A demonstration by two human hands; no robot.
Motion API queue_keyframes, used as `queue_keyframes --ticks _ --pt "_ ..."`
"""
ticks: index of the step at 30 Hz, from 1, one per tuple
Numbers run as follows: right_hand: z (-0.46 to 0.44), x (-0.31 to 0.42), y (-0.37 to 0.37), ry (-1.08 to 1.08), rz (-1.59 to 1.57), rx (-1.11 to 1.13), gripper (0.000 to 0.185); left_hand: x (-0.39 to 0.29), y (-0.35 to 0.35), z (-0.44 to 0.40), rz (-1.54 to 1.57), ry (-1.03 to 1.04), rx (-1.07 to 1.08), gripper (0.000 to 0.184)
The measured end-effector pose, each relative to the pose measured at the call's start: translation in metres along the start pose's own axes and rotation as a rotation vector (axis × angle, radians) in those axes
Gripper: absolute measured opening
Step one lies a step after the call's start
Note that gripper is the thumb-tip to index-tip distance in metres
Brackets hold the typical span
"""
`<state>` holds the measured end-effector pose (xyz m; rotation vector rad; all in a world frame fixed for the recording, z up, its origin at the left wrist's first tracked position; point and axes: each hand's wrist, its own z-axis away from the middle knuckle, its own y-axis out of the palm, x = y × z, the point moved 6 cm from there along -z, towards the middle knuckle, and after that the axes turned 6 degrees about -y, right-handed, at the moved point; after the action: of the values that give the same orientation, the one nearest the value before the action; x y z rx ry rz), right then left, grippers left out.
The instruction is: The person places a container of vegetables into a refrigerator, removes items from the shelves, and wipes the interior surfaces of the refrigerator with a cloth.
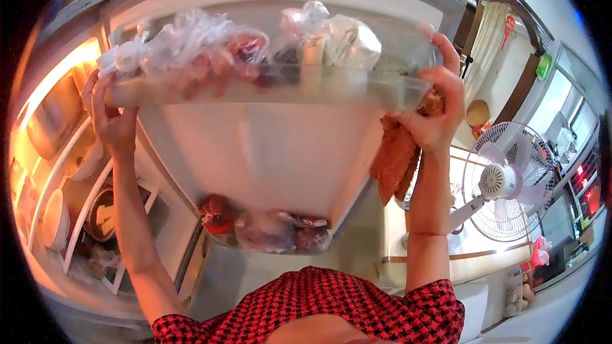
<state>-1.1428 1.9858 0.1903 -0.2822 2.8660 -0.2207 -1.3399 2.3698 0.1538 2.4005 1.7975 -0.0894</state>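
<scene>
A clear plastic fridge door bin [268,92] spans the upper part of the open door's white inner panel [255,146]. My left hand [113,111] grips its left end, fingers wrapped round the corner. Closed on the right end is my right hand [443,95], with a brown cloth [394,159] hanging from the same grip. Crumpled clear plastic bags [191,35] with reddish contents fill the bin's left side. Toward the right sits a white bagged bundle [354,41]. Whether the bin is seated on the door or lifted off it, I cannot tell.
A lower door bin [268,248] holds several bagged items. At left is the lit fridge interior [83,114] with bowls on wire-edged shelves. On the right, an electric fan [500,181] stands by a white table [472,255].
</scene>
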Motion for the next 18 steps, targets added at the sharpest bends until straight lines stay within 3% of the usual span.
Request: queue_keyframes --ticks 6,8,9,11,13,15,18 --pt "-0.004 0.026 -0.001 -0.08 -0.005 -0.055 0.053 -0.001 -0.005 0.004 -0.109 0.073 -0.032 0.06" --pt "-0.009 0.032 -0.002 -0.091 -0.01 -0.054 0.054 -0.019 -0.003 0.002 -0.424 0.087 -0.056 0.057" --pt "-0.01 0.033 -0.003 -0.06 0.011 -0.049 0.054 -0.033 -0.001 0.005 -0.43 0.094 -0.056 0.057" --pt "-0.009 0.033 -0.002 -0.027 0.028 -0.052 0.054 -0.096 0.008 0.019 -0.593 0.395 -0.224 0.056" --pt "-0.009 0.03 0.0 0.007 0.028 -0.046 0.055 -0.149 0.045 0.025 -0.399 0.367 0.113 0.052" --pt "-0.009 0.03 0.001 0.034 0.015 -0.036 0.055 -0.178 0.077 0.03 -0.449 0.587 0.042 0.045" --pt "-0.008 0.029 0.0 0.054 0.034 -0.04 0.054 -0.186 0.097 0.014 -0.567 0.449 -0.072 0.044"
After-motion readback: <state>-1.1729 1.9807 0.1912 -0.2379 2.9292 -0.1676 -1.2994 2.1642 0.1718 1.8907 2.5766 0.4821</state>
